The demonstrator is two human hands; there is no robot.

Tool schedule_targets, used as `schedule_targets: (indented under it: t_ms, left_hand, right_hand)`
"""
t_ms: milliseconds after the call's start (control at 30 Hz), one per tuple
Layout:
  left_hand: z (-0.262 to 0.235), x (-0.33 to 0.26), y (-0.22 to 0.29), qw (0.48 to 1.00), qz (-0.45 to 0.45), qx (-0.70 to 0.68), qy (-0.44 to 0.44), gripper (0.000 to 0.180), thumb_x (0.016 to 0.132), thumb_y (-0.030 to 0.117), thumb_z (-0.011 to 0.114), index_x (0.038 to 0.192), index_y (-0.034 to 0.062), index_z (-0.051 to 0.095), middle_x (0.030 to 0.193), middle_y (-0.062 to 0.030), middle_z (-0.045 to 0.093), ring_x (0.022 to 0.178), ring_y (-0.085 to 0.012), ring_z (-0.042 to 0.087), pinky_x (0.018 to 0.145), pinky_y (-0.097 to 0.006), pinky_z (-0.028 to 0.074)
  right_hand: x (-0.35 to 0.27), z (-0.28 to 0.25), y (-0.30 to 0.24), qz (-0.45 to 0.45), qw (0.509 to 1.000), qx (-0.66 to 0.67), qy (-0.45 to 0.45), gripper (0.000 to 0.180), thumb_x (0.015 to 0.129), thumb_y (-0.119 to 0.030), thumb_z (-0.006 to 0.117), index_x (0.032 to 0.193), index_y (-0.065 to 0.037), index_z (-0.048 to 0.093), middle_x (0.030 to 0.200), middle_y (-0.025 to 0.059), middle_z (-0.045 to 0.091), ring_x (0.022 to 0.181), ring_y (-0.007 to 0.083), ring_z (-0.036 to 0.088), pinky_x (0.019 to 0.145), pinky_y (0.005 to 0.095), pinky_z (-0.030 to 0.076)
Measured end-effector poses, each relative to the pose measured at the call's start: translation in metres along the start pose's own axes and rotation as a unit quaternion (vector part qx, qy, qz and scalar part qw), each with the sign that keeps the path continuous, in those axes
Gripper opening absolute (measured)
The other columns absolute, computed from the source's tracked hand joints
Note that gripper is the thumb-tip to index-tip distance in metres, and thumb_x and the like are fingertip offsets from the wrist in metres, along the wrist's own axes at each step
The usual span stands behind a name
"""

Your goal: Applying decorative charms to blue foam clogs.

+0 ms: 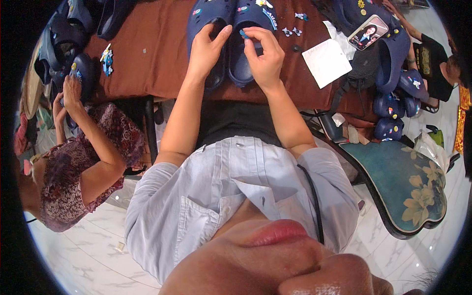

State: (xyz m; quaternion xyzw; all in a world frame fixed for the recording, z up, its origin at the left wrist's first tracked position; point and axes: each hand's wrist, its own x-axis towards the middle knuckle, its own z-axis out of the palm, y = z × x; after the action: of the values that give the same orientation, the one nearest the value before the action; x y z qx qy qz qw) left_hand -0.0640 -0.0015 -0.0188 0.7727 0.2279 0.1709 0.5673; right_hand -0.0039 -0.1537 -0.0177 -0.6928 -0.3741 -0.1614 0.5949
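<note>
Two navy blue clogs stand side by side on the brown cloth in front of me, the left clog and the right clog. Colourful charms decorate their toes. My left hand grips the left clog at its opening, with the thumb raised and the fingers partly hidden. Over the right clog's opening, my right hand pinches a small blue charm between thumb and fingers. Several loose charms lie just right of the right clog. A small dark round piece rests nearer to me.
A white paper sheet and a phone showing a person lie to the right. More navy clogs crowd the right edge. On the left, a co-worker's hands touch another clog, near a cluster of charms.
</note>
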Motion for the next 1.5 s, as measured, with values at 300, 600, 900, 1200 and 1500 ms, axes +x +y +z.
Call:
schedule_targets:
  t_ms: [300, 600, 900, 1200, 1500]
  left_hand:
    - [0.008, 0.009, -0.003, 0.990, 0.090, 0.108, -0.005, 0.049, 0.087, 0.028, 0.073, 0.117, -0.0089, 0.063, 0.089, -0.0267, 0.067, 0.086, -0.0359, 0.067, 0.077, -0.043, 0.051]
    - [0.013, 0.001, -0.021, 0.987, 0.123, 0.102, -0.025, 0.066, 0.079, 0.017, 0.075, 0.137, -0.0072, 0.055, 0.107, -0.0277, 0.065, 0.099, -0.0374, 0.066, 0.088, -0.043, 0.051]
    - [0.004, -0.008, -0.023, 0.990, 0.127, -0.053, -0.024, 0.063, 0.086, 0.005, 0.070, 0.144, -0.0050, 0.050, 0.136, -0.0270, 0.059, 0.131, -0.0359, 0.055, 0.113, -0.037, 0.039]
    - [-0.007, -0.021, -0.007, 0.992, 0.078, 0.055, -0.085, 0.066, 0.081, 0.000, 0.065, 0.146, -0.0014, 0.051, 0.131, -0.0179, 0.060, 0.117, -0.0290, 0.058, 0.100, -0.036, 0.046]
    - [-0.011, -0.044, -0.017, 0.978, 0.146, 0.141, 0.044, 0.064, 0.078, 0.003, 0.064, 0.141, -0.0017, 0.053, 0.118, -0.0237, 0.060, 0.110, -0.0421, 0.055, 0.098, -0.047, 0.046]
  right_hand:
    - [-0.001, 0.001, 0.003, -0.019, 0.999, -0.039, -0.016, 0.017, 0.082, 0.004, 0.071, 0.098, -0.001, 0.067, 0.106, 0.0130, 0.072, 0.097, 0.0290, 0.071, 0.084, 0.0364, 0.058]
    - [-0.001, 0.002, 0.003, -0.001, 1.000, -0.018, 0.007, 0.014, 0.084, 0.002, 0.074, 0.096, 0.000, 0.068, 0.103, 0.0126, 0.071, 0.088, 0.0251, 0.070, 0.075, 0.0327, 0.057]
    - [-0.002, 0.000, 0.007, -0.023, 0.998, -0.063, -0.005, 0.013, 0.084, -0.003, 0.076, 0.096, -0.003, 0.070, 0.098, 0.0118, 0.066, 0.083, 0.0270, 0.067, 0.073, 0.0344, 0.054]
    - [0.002, -0.001, 0.003, -0.001, 0.999, -0.045, -0.021, 0.013, 0.084, -0.001, 0.074, 0.096, -0.002, 0.069, 0.096, 0.0119, 0.067, 0.085, 0.0282, 0.068, 0.074, 0.0350, 0.054]
    - [0.002, -0.003, 0.006, -0.004, 0.997, -0.071, -0.024, 0.014, 0.083, -0.002, 0.076, 0.097, -0.002, 0.072, 0.098, 0.0117, 0.067, 0.084, 0.0265, 0.068, 0.074, 0.0342, 0.054]
